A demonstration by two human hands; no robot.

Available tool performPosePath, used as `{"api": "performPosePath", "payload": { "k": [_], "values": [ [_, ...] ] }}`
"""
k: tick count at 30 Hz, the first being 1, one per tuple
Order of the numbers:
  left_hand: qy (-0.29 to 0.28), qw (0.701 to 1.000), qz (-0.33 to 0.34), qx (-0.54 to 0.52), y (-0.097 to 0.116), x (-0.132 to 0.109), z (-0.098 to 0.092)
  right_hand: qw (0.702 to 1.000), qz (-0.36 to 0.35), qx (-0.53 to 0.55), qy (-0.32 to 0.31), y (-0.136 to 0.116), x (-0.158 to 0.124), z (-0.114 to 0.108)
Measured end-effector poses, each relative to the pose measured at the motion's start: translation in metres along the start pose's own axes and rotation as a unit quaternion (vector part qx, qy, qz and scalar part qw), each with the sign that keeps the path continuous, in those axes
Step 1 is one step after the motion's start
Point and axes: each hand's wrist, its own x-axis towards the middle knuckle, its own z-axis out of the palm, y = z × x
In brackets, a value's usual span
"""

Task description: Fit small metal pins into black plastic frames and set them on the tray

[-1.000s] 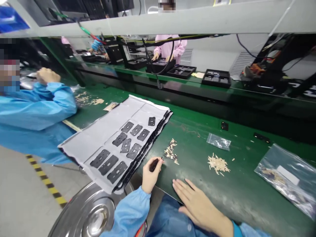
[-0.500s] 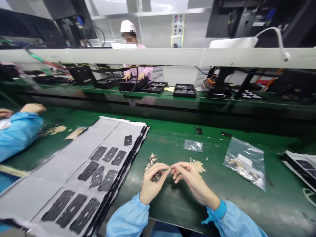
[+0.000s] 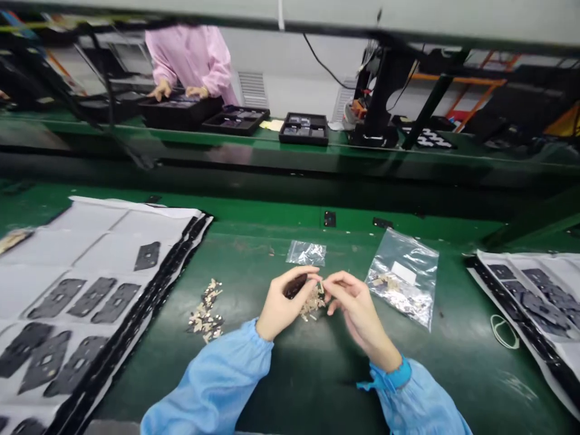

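Note:
My left hand [image 3: 278,305] is closed around a dark, glossy piece [image 3: 295,286], partly hidden by the fingers. My right hand [image 3: 357,311] pinches at the left fingertips, with thumb and forefinger pressed together. Whatever lies between those fingers is too small to make out. Just under both hands is a heap of tiny beige strips [image 3: 312,305] on the green bench [image 3: 290,386]. A second heap of small metallic and beige bits [image 3: 206,317] lies to the left of my left hand.
Flat black plates [image 3: 107,300] lie on a white-lined tray [image 3: 97,238] at left; a similar tray [image 3: 562,368] is at right. A small clear bag [image 3: 307,252] and a larger bag of parts [image 3: 403,284] lie ahead. Across the bench a person in pink [image 3: 190,60] handles a black box.
The view has swung right and down. Both hands have shifted right over the bench, from between the two heaps to the right-hand one, still held fingertip to fingertip.

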Motion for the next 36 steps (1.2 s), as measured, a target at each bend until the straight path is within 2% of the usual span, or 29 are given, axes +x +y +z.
{"api": "performPosePath", "payload": {
  "k": [2,4,8,14,18,21,25,32,36],
  "values": [
    [-0.014,0.997,-0.067,-0.021,-0.005,0.0,0.002,1.0,0.001,0.01,0.019,0.004,0.002,0.0],
    [-0.028,0.993,-0.108,-0.03,-0.008,-0.003,0.002,1.0,0.013,0.012,0.023,0.009,0.001,0.001],
    [-0.03,0.989,-0.139,-0.029,-0.009,-0.009,0.001,0.999,0.03,0.004,0.016,0.014,-0.003,0.005],
    [-0.01,0.992,-0.122,-0.004,-0.017,-0.012,0.003,0.999,0.033,-0.017,0.017,0.019,-0.005,0.005],
    [-0.004,0.994,-0.109,0.011,-0.022,-0.012,0.003,0.995,0.009,-0.098,0.021,0.025,-0.005,0.004],
    [0.007,0.995,-0.095,0.036,-0.023,-0.011,0.003,0.978,-0.055,-0.196,0.046,0.027,-0.007,0.003],
    [0.009,0.994,-0.086,0.073,-0.022,-0.01,0.002,0.946,-0.123,-0.299,0.001,0.02,-0.008,0.001],
    [-0.009,0.991,-0.045,0.126,-0.025,-0.012,0.001,0.909,-0.18,-0.375,-0.01,0.019,-0.007,-0.003],
    [-0.025,0.989,-0.021,0.148,-0.026,-0.013,-0.001,0.9,-0.2,-0.385,-0.044,0.022,-0.005,-0.007]
  ]
}}
